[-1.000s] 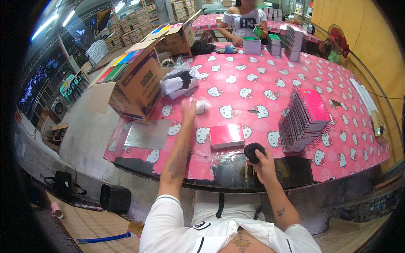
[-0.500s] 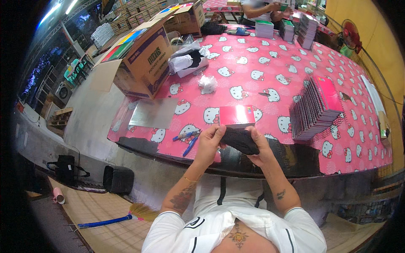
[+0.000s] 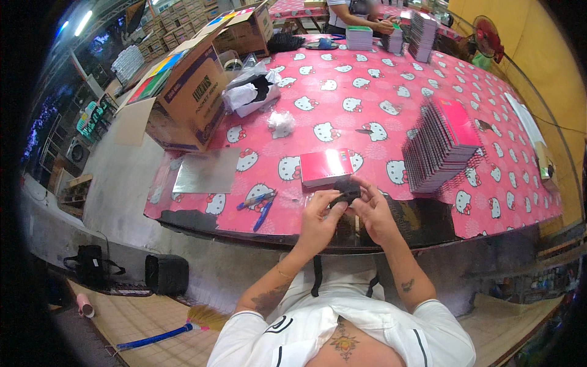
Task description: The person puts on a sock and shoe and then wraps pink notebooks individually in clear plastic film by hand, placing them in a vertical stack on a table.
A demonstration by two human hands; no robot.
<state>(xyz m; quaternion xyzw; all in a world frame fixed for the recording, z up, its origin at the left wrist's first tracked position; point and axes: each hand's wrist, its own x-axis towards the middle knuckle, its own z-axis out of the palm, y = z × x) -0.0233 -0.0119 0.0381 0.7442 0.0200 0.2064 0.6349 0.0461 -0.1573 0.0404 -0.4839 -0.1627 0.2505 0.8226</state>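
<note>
Between both hands, at the table's near edge, is a small dark black bundle; its exact kind I cannot make out. My left hand closes on its left side, with thumb and fingers bent inward. From the right, my right hand pinches it, fingers curled round the top. Part of the bundle is hidden by the fingers. Just beyond my hands lies a red spiral notebook stack. A taller stack of red spiral notebooks leans further right. Blue-handled pliers and a blue pen lie left of my hands.
A silver sheet lies left, before a large open carton holding colourful covers. White plastic wrapping and a crumpled white piece are beyond. At the far side a co-worker's hands are at green-topped notebooks. A red fan stands right.
The black bundle, earlier held stretched out lengthwise, is now compact between my fingers. My hands have come closer together. The view has shifted slightly, and the co-worker's hands have moved down to the notebooks.
</note>
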